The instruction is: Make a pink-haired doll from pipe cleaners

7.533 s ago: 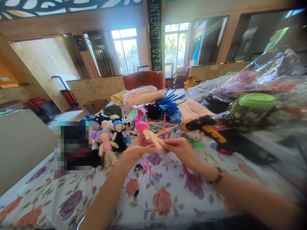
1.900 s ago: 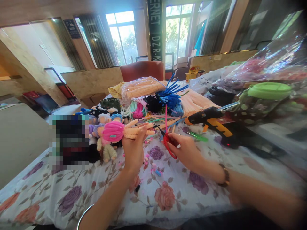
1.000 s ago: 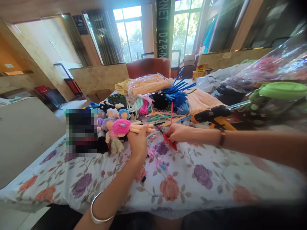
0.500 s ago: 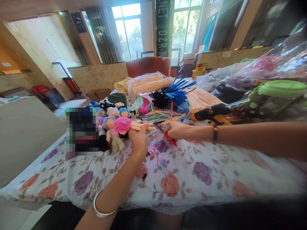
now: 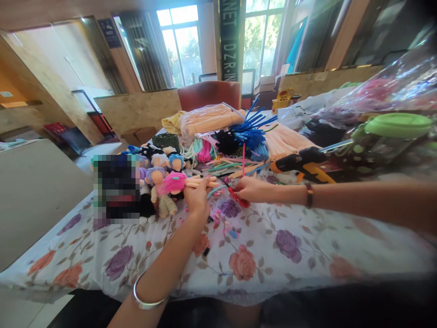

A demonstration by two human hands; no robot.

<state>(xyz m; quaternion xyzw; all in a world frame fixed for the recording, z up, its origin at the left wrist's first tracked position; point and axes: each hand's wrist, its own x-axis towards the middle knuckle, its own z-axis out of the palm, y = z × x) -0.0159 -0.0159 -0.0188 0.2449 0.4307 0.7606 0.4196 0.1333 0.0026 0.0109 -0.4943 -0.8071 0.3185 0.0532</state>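
My left hand (image 5: 198, 197) is closed round the peach stems of a pink-haired doll head (image 5: 174, 182), which points to the left. In my right hand (image 5: 251, 189) are red-handled scissors (image 5: 239, 198), their dark blades aimed left at the free ends of the stems. A pink stem (image 5: 243, 159) stands upright just above my right hand. Left of my left hand, several finished dolls (image 5: 165, 205) rest in a group. Small pink and blue scraps (image 5: 232, 233) lie on the cloth below the hands.
Flowered cloth (image 5: 259, 255) covers the table. Behind the hands are blue stems (image 5: 254, 127), a wrapped peach bundle (image 5: 211, 119) and loose stems. To the right are a black and orange glue gun (image 5: 300, 164) and a green-lidded jar (image 5: 398, 125).
My right hand and the scissors have shifted slightly left, closer to the stem ends. The pink doll head has tilted a little in my left hand.
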